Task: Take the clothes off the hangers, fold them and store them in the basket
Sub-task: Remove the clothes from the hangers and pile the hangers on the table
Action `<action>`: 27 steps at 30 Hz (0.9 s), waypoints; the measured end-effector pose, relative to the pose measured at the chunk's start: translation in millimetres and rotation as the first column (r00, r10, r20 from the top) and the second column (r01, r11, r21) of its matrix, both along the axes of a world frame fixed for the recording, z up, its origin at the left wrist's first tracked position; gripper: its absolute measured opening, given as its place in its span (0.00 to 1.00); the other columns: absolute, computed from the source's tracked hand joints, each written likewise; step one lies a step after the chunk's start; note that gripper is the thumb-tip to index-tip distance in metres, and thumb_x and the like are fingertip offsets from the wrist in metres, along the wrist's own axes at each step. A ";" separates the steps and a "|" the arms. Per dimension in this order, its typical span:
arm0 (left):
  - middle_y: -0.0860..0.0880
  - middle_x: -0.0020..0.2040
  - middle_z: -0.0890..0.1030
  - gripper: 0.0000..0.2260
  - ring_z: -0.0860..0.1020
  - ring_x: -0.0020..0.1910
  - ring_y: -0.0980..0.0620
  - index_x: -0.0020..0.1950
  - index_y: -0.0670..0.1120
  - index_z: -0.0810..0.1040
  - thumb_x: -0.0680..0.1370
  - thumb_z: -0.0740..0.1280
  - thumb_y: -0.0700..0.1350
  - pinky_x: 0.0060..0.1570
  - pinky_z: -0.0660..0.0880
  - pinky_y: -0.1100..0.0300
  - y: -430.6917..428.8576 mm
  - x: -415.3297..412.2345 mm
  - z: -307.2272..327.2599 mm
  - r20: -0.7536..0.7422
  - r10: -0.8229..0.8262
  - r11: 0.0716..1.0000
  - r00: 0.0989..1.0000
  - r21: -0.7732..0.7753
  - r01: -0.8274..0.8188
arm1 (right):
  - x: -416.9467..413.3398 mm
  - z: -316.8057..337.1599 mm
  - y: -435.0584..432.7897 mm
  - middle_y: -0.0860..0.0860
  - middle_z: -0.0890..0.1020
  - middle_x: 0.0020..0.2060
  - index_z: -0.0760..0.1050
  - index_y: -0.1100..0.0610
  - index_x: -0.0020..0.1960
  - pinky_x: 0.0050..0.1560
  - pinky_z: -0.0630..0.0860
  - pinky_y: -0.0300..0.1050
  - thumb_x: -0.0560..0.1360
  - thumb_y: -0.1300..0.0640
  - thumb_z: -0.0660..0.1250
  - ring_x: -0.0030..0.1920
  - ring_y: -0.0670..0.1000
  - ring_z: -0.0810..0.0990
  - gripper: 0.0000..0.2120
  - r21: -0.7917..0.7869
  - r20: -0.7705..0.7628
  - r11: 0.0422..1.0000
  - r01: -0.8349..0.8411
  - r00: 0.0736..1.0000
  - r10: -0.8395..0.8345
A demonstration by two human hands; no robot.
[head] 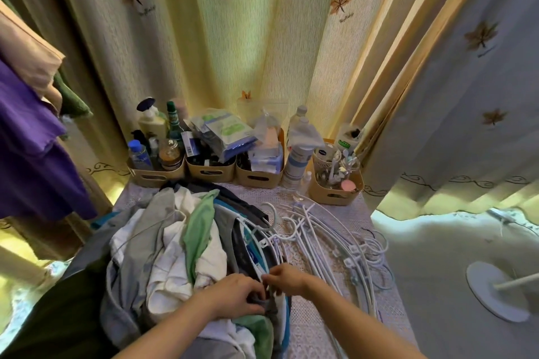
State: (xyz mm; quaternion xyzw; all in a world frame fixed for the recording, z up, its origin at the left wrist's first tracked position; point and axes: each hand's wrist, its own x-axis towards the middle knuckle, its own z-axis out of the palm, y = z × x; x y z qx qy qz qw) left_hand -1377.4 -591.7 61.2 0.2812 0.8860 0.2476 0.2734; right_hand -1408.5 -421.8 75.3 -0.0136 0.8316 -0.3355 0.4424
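A heap of clothes [175, 242] in grey, white, green and dark cloth lies on the table, some pieces still on white hangers. My left hand [236, 293] grips a dark grey garment [264, 307] at the heap's near right edge. My right hand [287, 278] pinches the same garment just beside the left hand. A pile of bare white hangers [329, 245] lies to the right of the heap. No laundry basket is in view.
Tan bins [210, 175] full of bottles and packets line the table's far edge in front of leaf-print curtains [262, 38]. Purple and beige clothes [32, 131] hang at left. A white round stand base [495, 288] sits on the floor at right.
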 end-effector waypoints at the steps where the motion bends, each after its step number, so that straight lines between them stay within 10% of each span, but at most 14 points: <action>1: 0.47 0.46 0.81 0.09 0.77 0.45 0.48 0.47 0.49 0.76 0.75 0.66 0.54 0.46 0.71 0.55 1.6 1.9 1.4 -0.003 -0.011 1.000 1.000 -0.014 0.011 | -0.4 2.5 -1.3 0.50 0.74 0.33 0.75 0.55 0.39 0.35 0.68 0.36 0.81 0.51 0.59 0.32 0.45 0.71 0.15 -0.051 -0.039 0.997 0.051 0.998 -0.053; 9: 0.51 0.42 0.80 0.05 0.76 0.42 0.52 0.53 0.50 0.72 0.80 0.60 0.49 0.43 0.70 0.57 -6.8 8.8 31.6 -0.033 0.117 0.984 0.993 0.135 -0.112 | -25.5 36.5 -22.7 0.55 0.78 0.34 0.72 0.58 0.36 0.32 0.71 0.34 0.82 0.56 0.56 0.27 0.43 0.75 0.17 -0.336 0.000 0.866 0.370 0.920 -0.393; 17: 0.49 0.48 0.83 0.10 0.78 0.44 0.51 0.51 0.48 0.81 0.77 0.63 0.51 0.44 0.71 0.61 -10.6 24.0 40.8 0.059 -0.130 0.991 0.990 -0.013 0.131 | -35.5 54.8 -34.5 0.53 0.76 0.25 0.68 0.59 0.40 0.17 0.60 0.33 0.83 0.56 0.53 0.16 0.44 0.66 0.15 -0.310 0.043 0.804 0.508 0.852 -0.521; 21: 0.43 0.47 0.81 0.10 0.75 0.38 0.55 0.46 0.45 0.77 0.81 0.60 0.48 0.39 0.66 0.65 -18.2 22.3 27.5 0.012 0.078 0.997 0.997 0.003 -0.078 | -44.7 72.8 -5.0 0.53 0.73 0.29 0.72 0.57 0.58 0.19 0.60 0.35 0.82 0.58 0.57 0.21 0.45 0.65 0.08 -0.309 -0.062 0.837 0.451 0.869 -0.491; 27: 0.46 0.58 0.73 0.10 0.75 0.56 0.47 0.58 0.44 0.73 0.81 0.57 0.47 0.52 0.68 0.57 -5.3 15.0 4.0 -0.196 0.250 0.961 0.948 -0.070 -0.268 | -44.6 95.7 83.0 0.54 0.75 0.35 0.76 0.59 0.62 0.27 0.64 0.37 0.80 0.59 0.61 0.29 0.47 0.66 0.12 -0.197 -0.296 0.890 0.412 0.840 -0.454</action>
